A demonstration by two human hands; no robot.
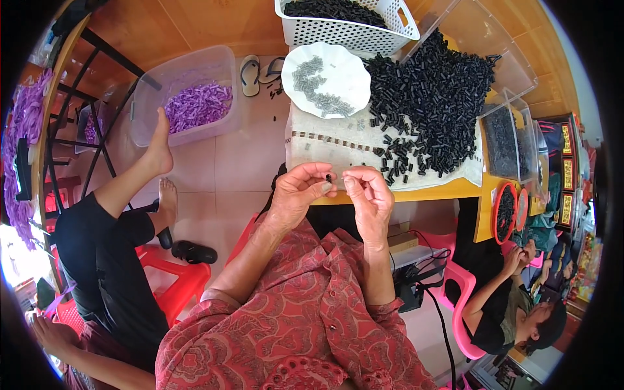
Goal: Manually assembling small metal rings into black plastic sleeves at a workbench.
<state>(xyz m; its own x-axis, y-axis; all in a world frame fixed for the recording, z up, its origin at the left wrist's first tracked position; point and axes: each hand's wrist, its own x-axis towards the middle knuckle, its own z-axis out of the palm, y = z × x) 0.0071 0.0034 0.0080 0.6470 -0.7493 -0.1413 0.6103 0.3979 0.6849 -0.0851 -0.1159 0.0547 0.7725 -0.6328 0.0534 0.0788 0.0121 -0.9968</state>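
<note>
My left hand point(300, 196) pinches a small black tube point(329, 177) between thumb and fingertips, its end turned up. Close beside it, my right hand point(369, 200) has thumb and forefinger pressed together; whatever lies between them is too small to make out. Both hands are held just off the table's near edge. Beyond them, a white scalloped plate point(354, 71) carries many small clear pieces point(333, 104). To its right a big heap of short black tubes point(432, 97) spreads over a pale cloth point(328, 155), with some tubes scattered nearer my right hand.
A white perforated basket point(338, 41) of black pieces stands behind the plate. Clear boxes point(510, 140) and a red round tray point(505, 214) are at right. Left on the floor is a clear bin point(231, 71) of purple pieces point(198, 104). People sit on both sides.
</note>
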